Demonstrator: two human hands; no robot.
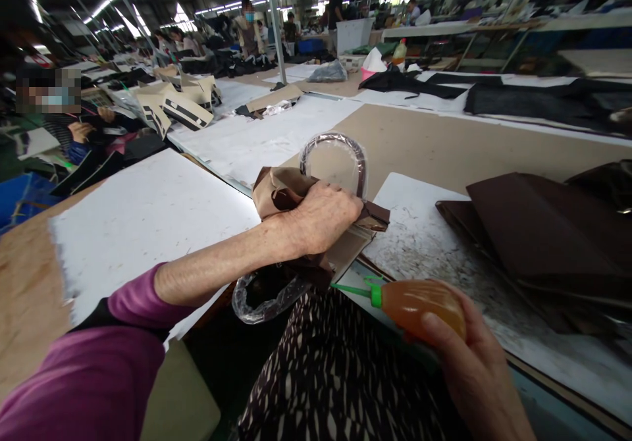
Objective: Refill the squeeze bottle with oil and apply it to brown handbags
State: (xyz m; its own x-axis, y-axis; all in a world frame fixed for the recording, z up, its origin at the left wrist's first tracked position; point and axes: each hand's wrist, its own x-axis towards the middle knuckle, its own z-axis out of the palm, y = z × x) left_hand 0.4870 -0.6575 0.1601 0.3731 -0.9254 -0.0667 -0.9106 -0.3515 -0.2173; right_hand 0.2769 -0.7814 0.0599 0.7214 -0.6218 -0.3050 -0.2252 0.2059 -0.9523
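Observation:
My left hand (323, 220) is closed over a brown bag piece (281, 194) at the table's near edge, pressing it down. A curved handle wrapped in clear plastic (336, 158) rises just behind the hand. More clear plastic (261, 296) hangs below the bag over the table edge. My right hand (474, 368) grips an orange squeeze bottle (422, 303) with a green nozzle (355, 289) that points left toward the bag's lower edge, close to it.
White paper sheets (143, 217) cover the brown table (444, 145). A stack of dark brown panels (538, 237) lies at the right. Folded cartons (182, 108) and dark fabric (543, 102) lie farther back. Other people work at the left and in the background.

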